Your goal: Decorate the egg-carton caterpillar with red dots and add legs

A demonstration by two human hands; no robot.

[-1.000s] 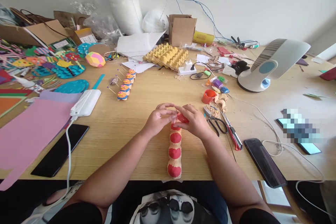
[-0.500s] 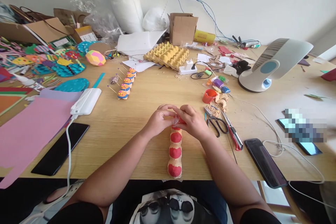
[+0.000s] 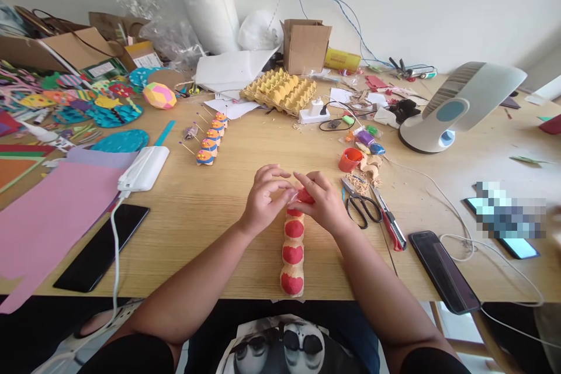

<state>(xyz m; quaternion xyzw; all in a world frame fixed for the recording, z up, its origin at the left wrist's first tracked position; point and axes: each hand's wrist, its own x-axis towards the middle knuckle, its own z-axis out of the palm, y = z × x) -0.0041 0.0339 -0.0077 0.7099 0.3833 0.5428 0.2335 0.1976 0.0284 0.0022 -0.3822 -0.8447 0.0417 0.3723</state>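
The right hand (image 3: 325, 203) had its thumb and fingers closed around a small red packet (image 3: 304, 195), apparently soft stuff in clear film. Close against it, the left hand (image 3: 262, 201) brought thumb and forefinger together at the packet's near side; whether they pinched the film I couldn't tell from where I stood. One hand seemed to steady the packet so the other could work finely at it.

Directly below the grip, a bumpy carton strip (image 3: 293, 253) ran straight back toward the person's body, its humps capped in red, its far end partly hidden under the fingers. Laid lengthwise like that, every hump sat within easy reach of both hands.

Just right of the grip lay scissors (image 3: 363, 209) and a red-handled cutter (image 3: 393, 228), probably kept there for a quick right-hand grab. Beyond them stood a red cup (image 3: 350, 159), with bright packets (image 3: 364, 138) behind it.

Ahead and left of the grip, well apart, a blue-and-orange strip (image 3: 211, 140) with pins stuck in it stood in plain sight, perhaps set clear of the work.
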